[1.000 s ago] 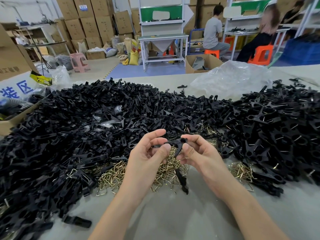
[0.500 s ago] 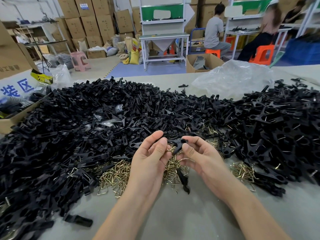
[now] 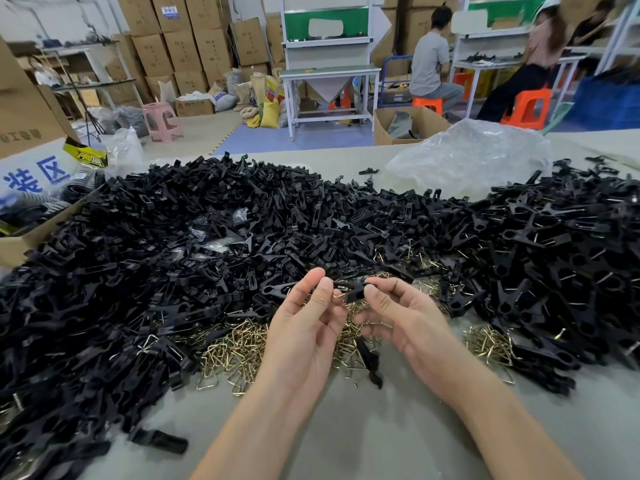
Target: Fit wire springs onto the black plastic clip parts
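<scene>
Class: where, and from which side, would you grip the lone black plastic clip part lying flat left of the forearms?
Pinch the lone black plastic clip part across its long edges, mid-length, from above: it lies flat on the grey table, both edges exposed.

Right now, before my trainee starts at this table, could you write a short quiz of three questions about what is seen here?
1. True or false: the right hand pinches a black clip part.
2. Where do the loose wire springs lie? A) inside a cardboard box; B) on the table; C) on a stool.
3. Fill in: the clear plastic bag lies at the table's far ___ side.
Key: 1 true; 2 B; 3 right.
</scene>
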